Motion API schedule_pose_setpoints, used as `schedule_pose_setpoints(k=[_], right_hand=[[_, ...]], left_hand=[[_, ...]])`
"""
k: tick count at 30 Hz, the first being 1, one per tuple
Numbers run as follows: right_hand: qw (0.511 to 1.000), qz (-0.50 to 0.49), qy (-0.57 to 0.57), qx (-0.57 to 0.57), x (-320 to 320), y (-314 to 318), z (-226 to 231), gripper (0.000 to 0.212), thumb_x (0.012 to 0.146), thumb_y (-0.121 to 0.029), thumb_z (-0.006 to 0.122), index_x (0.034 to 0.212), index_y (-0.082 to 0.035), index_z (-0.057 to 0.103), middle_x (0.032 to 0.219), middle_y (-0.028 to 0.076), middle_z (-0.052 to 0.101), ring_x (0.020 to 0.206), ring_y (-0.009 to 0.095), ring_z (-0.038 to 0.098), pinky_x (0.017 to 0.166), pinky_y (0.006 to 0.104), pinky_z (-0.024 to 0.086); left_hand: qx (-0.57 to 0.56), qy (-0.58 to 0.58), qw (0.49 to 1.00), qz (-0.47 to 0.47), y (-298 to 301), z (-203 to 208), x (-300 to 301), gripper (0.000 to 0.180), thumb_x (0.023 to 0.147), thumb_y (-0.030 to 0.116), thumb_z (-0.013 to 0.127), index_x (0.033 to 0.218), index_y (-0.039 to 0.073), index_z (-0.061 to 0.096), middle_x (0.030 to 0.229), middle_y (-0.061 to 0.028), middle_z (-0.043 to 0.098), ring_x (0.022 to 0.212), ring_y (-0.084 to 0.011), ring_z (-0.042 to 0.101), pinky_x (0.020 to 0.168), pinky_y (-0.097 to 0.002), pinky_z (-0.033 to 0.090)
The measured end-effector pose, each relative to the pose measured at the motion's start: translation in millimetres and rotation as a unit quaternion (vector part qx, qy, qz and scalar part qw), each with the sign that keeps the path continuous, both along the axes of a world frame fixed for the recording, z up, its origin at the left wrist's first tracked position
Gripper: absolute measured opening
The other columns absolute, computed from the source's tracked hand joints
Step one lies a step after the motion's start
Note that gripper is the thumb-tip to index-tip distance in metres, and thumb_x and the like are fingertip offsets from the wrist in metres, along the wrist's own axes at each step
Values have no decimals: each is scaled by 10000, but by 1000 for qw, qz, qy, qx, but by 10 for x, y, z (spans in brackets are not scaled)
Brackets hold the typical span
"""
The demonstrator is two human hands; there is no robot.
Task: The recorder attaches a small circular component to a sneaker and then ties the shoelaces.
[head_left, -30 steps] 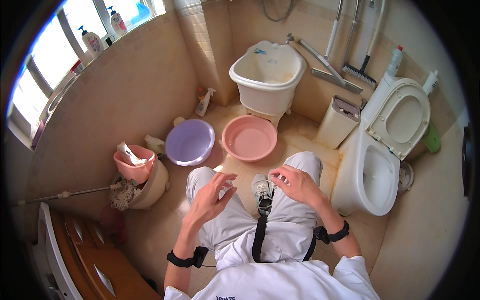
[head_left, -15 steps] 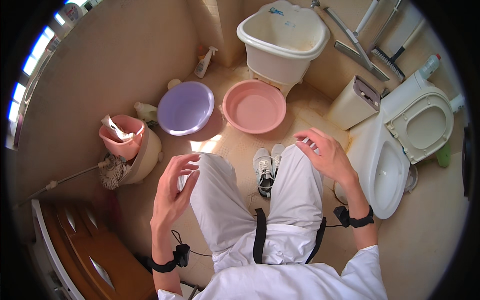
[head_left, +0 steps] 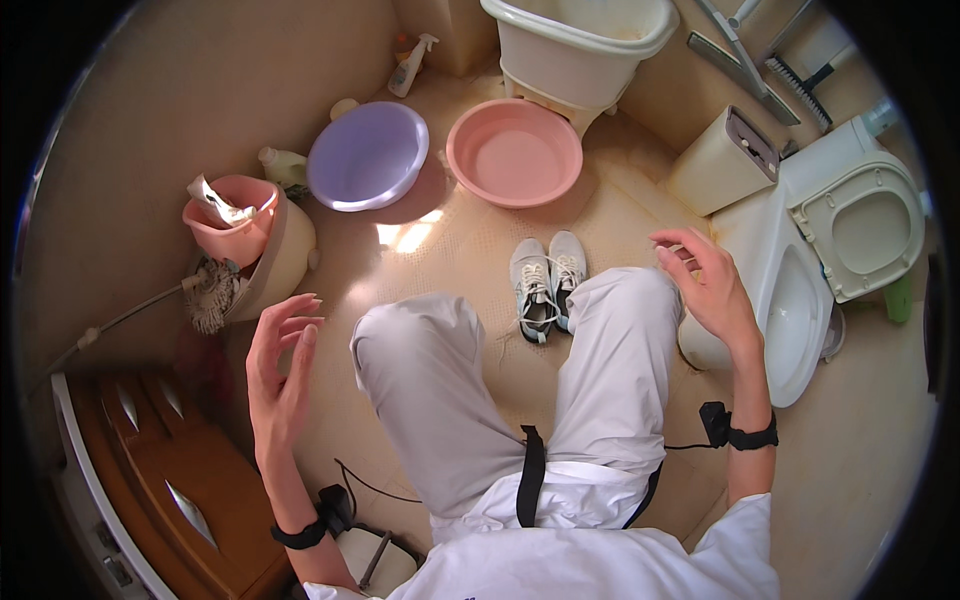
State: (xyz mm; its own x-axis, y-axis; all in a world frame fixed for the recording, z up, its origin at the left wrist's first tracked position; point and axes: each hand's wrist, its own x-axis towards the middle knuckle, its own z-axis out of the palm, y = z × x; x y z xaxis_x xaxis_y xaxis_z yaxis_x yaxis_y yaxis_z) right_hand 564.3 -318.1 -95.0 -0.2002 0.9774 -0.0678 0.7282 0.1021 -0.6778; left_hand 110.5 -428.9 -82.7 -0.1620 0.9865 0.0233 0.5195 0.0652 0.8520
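My left hand hovers outside my left knee, empty, with fingers apart and slightly curled. On the other side, my right hand is held up beside my right knee, also empty, its fingers loosely bent. A pair of grey sneakers with pale laces stands side by side on the floor, beyond and between my knees. Farther off, a purple basin and a pink basin rest on the floor. Both hands are apart from all of these.
To the right are a toilet with its lid up and a bin. A white tub stands at the back. On the left are a bucket, a mop and a brown cabinet. A small lidded bin is near my left forearm.
My hands have moved outward, away from each other and off my knees. My knees are farther apart, the sneakers show more fully, and the basins and tub sit higher in view.
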Motion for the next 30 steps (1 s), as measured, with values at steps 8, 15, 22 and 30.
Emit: schedule_pose_setpoints(k=[8,15,22,30], right_hand=[[1000,5,-3,-1,104,-113,-53,297,1035,-252,608,1188,-6,677,1082,157,704,942,264,706,842,360,561],[998,-44,32,-30,516,162,-512,345,1044,-306,608,1192,-2,679,1079,159,725,907,238,729,820,362,563],[989,-79,33,-117,818,495,-1480,350,1043,-320,612,1166,0,679,1057,140,736,847,214,735,782,352,562],[989,-10,-65,-132,761,812,-2451,279,1013,-256,610,1162,-33,686,1089,138,728,863,297,708,822,386,564]], left_hand=[[9,6,999,-47,-64,-3,51,290,1046,116,595,1326,47,617,1254,-46,666,1090,-145,658,940,-300,503],[-16,42,997,-62,173,-209,-172,303,1045,166,604,1327,56,616,1239,-41,671,1053,-150,672,891,-300,513],[-109,21,990,-92,773,-902,-223,280,1029,133,614,1299,58,618,1195,-56,659,1012,-186,656,910,-327,527],[-173,60,969,-164,1535,-1966,-138,258,1014,62,600,1270,44,631,1182,-100,669,996,-231,683,872,-352,561]])
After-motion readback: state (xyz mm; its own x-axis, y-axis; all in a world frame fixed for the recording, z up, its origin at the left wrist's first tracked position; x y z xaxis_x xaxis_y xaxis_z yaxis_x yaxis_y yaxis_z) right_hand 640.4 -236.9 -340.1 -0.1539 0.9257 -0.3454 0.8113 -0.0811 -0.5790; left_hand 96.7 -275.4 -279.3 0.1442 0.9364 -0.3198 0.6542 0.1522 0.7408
